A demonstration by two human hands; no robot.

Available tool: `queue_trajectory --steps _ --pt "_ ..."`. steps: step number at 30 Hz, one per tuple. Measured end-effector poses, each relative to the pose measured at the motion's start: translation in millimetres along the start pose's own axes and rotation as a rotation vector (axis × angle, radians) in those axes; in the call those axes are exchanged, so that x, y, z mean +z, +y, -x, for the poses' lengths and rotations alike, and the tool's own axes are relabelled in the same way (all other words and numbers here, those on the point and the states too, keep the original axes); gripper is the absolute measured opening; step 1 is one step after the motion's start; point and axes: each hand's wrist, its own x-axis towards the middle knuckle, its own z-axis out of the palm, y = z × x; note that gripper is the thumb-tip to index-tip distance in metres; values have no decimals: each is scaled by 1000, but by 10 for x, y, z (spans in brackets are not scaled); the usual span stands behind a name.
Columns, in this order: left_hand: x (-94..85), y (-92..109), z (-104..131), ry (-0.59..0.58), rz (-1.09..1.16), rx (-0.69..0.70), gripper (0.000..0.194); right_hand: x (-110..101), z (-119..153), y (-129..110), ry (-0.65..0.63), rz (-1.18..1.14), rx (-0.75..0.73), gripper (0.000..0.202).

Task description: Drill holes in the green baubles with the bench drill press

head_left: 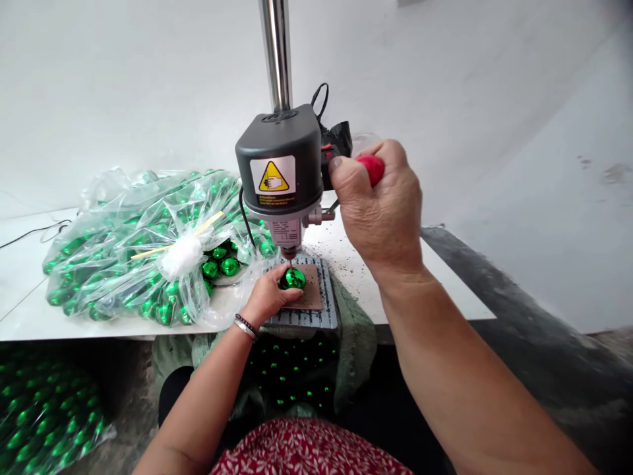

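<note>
A bench drill press point(279, 165) with a black top cover and a yellow warning label stands in front of me. Under its bit, my left hand point(270, 290) grips a shiny green ball point(295, 278) between thumb and fingers. The ball rests on a brown board point(311, 290) on the drill's grey slotted base point(329, 316). The bit's tip meets the top of the ball; whether it has gone in, I cannot tell. Up on the right, my right hand point(380, 204) is wrapped round the red knob point(372, 169) of the feed lever.
A clear plastic bag point(143, 244) full of green balls covers the table's left side. Another bag of green balls point(49, 409) lies at lower left. Below the base, a green woven sack point(359, 330) holds more balls. Dark shavings dot the white table point(376, 290).
</note>
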Motion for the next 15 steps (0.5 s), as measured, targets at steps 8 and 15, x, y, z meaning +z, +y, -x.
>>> queue_trajectory --steps 8,15 --pt "29 -25 3 7 86 -34 66 -8 8 -30 31 -110 13 29" --pt "54 -72 -7 15 93 -5 64 -73 226 23 73 -6 -20 27"
